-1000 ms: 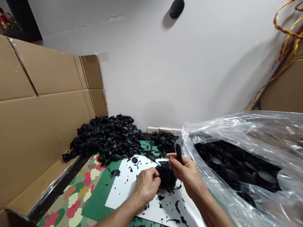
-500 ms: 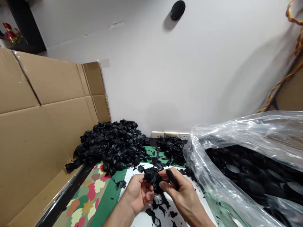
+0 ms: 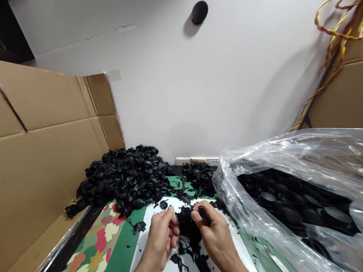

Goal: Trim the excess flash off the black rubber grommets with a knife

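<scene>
A ribbed black rubber piece is held low over a white sheet, in front of me. My right hand pinches its right side between thumb and forefinger. Tucked in the same hand is a short black stick-like thing, perhaps a tool handle; its other end is hidden. My left hand is curled at the piece's left end, thumb up and fingers bent in. What those fingers grip, if anything, is hidden. Torn black scraps lie on the sheet beneath both hands.
A big heap of ribbed black rubber pieces lies by a cardboard wall, with a smaller black heap by the sockets. At right, a clear plastic bag holds black round parts. A blade-like metal thing lies beside it.
My left hand has shifted from beneath the rubber piece to its left end, thumb now raised. My right hand now pinches the piece's right side. The view has turned slightly right.
</scene>
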`<state>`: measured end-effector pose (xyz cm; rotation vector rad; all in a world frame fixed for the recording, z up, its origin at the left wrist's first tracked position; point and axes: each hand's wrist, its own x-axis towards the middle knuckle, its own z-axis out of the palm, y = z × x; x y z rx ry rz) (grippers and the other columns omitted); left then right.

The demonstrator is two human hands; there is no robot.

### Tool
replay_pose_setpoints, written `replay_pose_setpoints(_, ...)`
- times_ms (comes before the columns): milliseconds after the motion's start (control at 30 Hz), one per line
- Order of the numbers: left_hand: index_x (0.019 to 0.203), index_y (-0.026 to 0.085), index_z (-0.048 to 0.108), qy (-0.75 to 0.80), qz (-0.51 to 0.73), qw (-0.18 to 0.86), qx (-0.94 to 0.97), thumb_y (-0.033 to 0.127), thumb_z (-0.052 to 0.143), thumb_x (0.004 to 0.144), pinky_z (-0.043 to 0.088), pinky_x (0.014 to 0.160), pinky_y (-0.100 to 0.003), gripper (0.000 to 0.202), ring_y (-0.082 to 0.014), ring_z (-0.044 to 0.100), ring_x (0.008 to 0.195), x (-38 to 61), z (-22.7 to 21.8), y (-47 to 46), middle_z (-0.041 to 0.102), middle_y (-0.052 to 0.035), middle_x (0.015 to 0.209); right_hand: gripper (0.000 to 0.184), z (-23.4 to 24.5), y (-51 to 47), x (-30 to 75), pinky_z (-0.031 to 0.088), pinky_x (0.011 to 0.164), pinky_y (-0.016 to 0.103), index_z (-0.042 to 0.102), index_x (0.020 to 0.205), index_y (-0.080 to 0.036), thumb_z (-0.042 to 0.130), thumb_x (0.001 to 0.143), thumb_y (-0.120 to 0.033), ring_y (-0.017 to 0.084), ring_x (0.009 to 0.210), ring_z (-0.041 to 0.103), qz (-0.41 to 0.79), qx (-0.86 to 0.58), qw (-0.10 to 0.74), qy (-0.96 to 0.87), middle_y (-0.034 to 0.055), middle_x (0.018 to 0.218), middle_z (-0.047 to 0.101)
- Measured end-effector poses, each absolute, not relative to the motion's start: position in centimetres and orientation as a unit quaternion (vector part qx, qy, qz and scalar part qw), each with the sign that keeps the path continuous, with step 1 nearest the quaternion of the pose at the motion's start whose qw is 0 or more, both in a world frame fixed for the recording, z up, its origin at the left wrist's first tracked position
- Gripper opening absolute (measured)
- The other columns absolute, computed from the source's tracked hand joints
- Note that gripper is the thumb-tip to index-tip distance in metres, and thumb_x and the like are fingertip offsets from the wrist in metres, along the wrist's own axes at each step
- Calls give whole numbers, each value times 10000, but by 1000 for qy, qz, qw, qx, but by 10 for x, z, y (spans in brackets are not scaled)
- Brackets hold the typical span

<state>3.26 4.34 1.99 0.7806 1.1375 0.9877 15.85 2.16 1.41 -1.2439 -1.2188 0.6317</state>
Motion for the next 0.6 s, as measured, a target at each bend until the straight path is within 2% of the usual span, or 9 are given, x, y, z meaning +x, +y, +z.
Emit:
replay_pose_setpoints(100, 584, 159, 562, 482, 473, 590, 442, 427, 730, 618, 211, 340, -151, 317, -41, 347, 322, 33, 18, 39, 455, 79, 378, 193, 13, 22, 156, 342, 486, 243, 449, 565, -225, 510, 725, -315, 155, 521, 411, 298, -556, 593, -500, -28, 548, 455)
replay_pose_setpoints(200, 655, 168, 616, 471, 475, 557, 492, 440, 760, 570, 298, 391, -193, 319, -90, 426, 408, 36, 15, 36, 506, 57, 461, 176, 12, 22, 152, 365, 492, 246, 469, 570, -220, 507, 711, -318, 165, 533, 444, 311, -543, 595, -504, -17, 554, 481)
replay_pose_setpoints(267, 626, 160, 625, 466, 482, 551, 496, 435, 760, 566, 326, 423, -210, 313, -109, 448, 459, 37, 13, 35, 528, 37, 501, 144, 12, 22, 150, 393, 516, 254, 512, 610, -213, 508, 707, -318, 181, 564, 491, 320, -530, 602, -505, 2, 591, 532)
replay_pose_setpoints(367, 561, 147, 604, 457, 485, 556, 497, 405, 754, 576, 298, 423, -208, 299, -96, 391, 456, 36, 12, 36, 482, 47, 477, 138, 10, 21, 148, 419, 565, 264, 559, 662, -206, 532, 715, -331, 198, 622, 535, 328, -509, 612, -509, 22, 666, 575)
replay_pose_setpoints(500, 511, 156, 555, 454, 474, 560, 506, 314, 766, 557, 289, 444, -205, 267, -100, 381, 485, 33, 9, 38, 455, 55, 475, 197, 7, 21, 145, 375, 508, 247, 491, 580, -214, 555, 719, -338, 168, 558, 459, 320, -516, 618, -499, -12, 592, 486)
replay_pose_setpoints(600, 486, 181, 488, 468, 471, 531, 526, 334, 721, 596, 282, 441, -214, 300, -106, 367, 480, 32, 6, 38, 412, 60, 466, 219, 11, 24, 141, 347, 482, 247, 459, 537, -217, 543, 697, -341, 158, 527, 403, 326, -535, 614, -480, -27, 535, 436)
